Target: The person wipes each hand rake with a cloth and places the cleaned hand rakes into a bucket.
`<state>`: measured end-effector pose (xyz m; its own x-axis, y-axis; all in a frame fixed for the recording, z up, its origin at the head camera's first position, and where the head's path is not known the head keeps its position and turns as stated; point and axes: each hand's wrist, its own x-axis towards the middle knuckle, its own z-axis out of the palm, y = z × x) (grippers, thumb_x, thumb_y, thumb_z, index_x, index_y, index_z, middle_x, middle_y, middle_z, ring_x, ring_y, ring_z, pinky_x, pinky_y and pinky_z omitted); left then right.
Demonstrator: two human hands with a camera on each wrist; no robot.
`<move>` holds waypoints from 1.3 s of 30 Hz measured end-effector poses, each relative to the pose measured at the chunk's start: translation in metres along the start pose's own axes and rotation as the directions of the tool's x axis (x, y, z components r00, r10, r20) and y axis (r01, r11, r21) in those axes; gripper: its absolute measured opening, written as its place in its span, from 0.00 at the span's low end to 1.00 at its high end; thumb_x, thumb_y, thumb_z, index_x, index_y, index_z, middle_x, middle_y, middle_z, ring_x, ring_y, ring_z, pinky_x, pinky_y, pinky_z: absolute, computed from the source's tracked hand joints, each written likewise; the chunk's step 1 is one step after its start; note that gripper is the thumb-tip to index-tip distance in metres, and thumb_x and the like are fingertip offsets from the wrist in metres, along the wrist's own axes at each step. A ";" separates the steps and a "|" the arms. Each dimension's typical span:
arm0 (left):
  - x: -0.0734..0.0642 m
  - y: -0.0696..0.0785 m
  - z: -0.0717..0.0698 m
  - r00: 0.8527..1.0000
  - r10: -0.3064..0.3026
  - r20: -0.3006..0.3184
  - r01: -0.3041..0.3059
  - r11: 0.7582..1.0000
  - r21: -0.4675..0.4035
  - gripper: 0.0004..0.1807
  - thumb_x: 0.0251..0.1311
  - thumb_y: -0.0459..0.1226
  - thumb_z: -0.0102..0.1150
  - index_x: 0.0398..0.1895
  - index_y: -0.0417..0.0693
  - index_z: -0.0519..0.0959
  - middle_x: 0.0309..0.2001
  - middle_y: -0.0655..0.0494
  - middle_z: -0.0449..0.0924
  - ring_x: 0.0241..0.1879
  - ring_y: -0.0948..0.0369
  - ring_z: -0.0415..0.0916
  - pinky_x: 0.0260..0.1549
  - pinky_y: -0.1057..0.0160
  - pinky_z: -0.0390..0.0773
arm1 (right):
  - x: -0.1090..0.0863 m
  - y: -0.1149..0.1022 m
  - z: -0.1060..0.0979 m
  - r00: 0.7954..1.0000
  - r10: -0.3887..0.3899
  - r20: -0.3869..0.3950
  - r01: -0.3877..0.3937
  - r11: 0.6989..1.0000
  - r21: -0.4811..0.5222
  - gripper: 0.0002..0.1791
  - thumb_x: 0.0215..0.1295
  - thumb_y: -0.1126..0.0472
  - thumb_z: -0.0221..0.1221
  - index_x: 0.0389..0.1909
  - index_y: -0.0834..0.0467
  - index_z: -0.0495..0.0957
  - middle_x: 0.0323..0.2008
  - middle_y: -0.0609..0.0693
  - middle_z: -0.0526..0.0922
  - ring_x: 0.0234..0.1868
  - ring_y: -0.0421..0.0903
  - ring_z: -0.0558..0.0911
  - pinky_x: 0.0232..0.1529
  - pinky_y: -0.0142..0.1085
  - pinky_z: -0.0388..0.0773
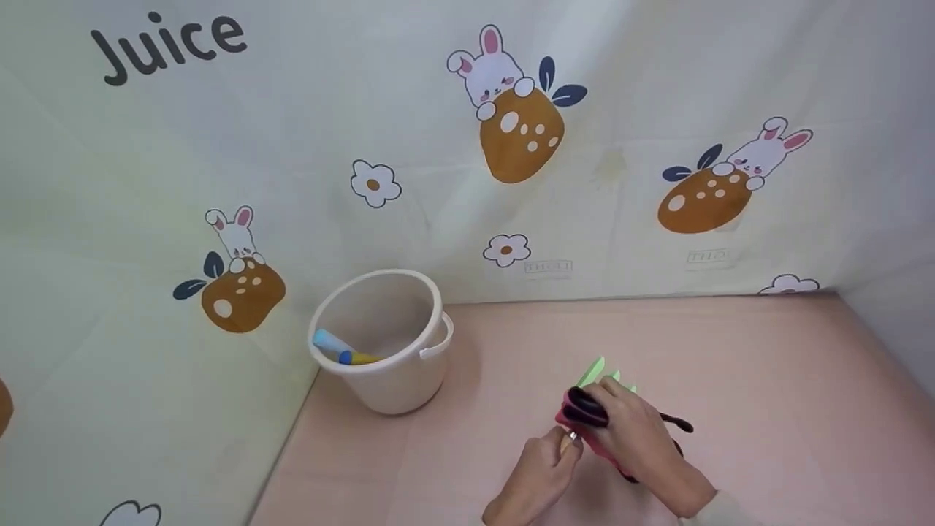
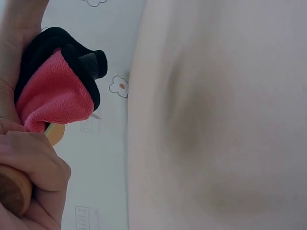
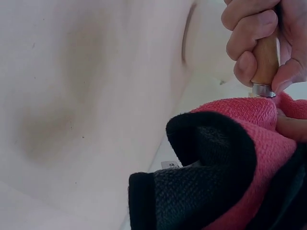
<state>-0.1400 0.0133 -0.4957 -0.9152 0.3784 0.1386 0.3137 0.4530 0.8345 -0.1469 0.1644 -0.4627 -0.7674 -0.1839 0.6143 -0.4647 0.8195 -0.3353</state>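
My left hand point(image 1: 539, 467) grips the wooden handle point(image 3: 266, 60) of a small garden fork, whose metal collar sits just above the fingers in the head view. Green pointed prongs point(image 1: 593, 371) stick out beyond my right hand point(image 1: 639, 435). That hand holds a pink cloth point(image 2: 57, 91) with black edging and a dark grey reverse, bunched over the fork's head. Cloth and fingers hide most of the metal between collar and prongs. In the right wrist view the cloth lies right against the collar, with a folded flap hanging in front.
A white bucket point(image 1: 398, 383) with a side handle stands to the left, near the wall. Inside it lean a light blue piece point(image 1: 332, 341) and a yellow one with a blue end point(image 1: 358, 358). A printed sheet point(image 1: 409, 241) with rabbits and flowers rises behind the pinkish tabletop point(image 1: 511, 351).
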 end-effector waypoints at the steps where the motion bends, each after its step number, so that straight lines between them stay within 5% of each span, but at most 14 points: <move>1: 0.000 -0.001 0.000 1.000 0.000 -0.004 0.001 1.000 0.014 0.13 0.63 0.40 0.47 0.21 0.48 0.66 0.16 0.69 0.57 0.13 0.75 0.54 0.12 0.76 0.55 | 0.000 -0.001 0.001 1.000 0.013 0.013 -0.013 1.000 -0.014 0.21 0.37 0.58 0.75 0.34 0.51 0.77 0.27 0.41 0.72 0.24 0.36 0.72 0.25 0.32 0.72; 11: -0.001 -0.002 -0.001 0.999 -0.046 0.016 0.044 0.996 0.084 0.14 0.64 0.42 0.44 0.20 0.53 0.61 0.14 0.69 0.54 0.12 0.74 0.50 0.12 0.75 0.52 | 0.007 -0.004 0.004 0.992 0.094 0.079 -0.088 0.993 -0.077 0.19 0.46 0.59 0.71 0.34 0.56 0.72 0.25 0.42 0.69 0.24 0.36 0.68 0.24 0.29 0.69; 25: -0.002 -0.003 -0.003 0.997 -0.080 0.003 0.079 0.991 0.106 0.15 0.64 0.44 0.45 0.20 0.53 0.61 0.14 0.69 0.54 0.13 0.73 0.51 0.13 0.74 0.53 | 0.008 -0.001 0.015 0.999 0.033 -0.029 -0.035 0.995 -0.091 0.18 0.47 0.60 0.70 0.32 0.58 0.70 0.23 0.42 0.66 0.21 0.35 0.62 0.21 0.26 0.62; 33: -0.005 -0.002 -0.003 0.988 -0.152 0.025 0.150 0.986 0.068 0.13 0.63 0.44 0.46 0.21 0.52 0.64 0.14 0.68 0.55 0.13 0.71 0.52 0.12 0.72 0.53 | 0.010 0.006 0.016 0.996 0.062 -0.069 -0.067 0.995 -0.074 0.18 0.47 0.68 0.69 0.35 0.60 0.71 0.27 0.47 0.72 0.23 0.38 0.71 0.23 0.33 0.73; 39: -0.005 -0.003 -0.003 0.991 -0.133 0.016 0.131 0.988 0.087 0.15 0.64 0.44 0.45 0.20 0.53 0.62 0.13 0.68 0.55 0.12 0.71 0.50 0.12 0.73 0.52 | 0.014 0.014 0.017 0.993 0.076 -0.095 -0.083 0.994 -0.075 0.16 0.50 0.68 0.67 0.36 0.61 0.71 0.28 0.49 0.73 0.23 0.39 0.71 0.22 0.34 0.73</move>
<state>-0.1367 0.0076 -0.4976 -0.9446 0.3278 0.0184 0.2122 0.5668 0.7961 -0.1722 0.1641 -0.4709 -0.7551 -0.0690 0.6519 -0.3651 0.8703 -0.3307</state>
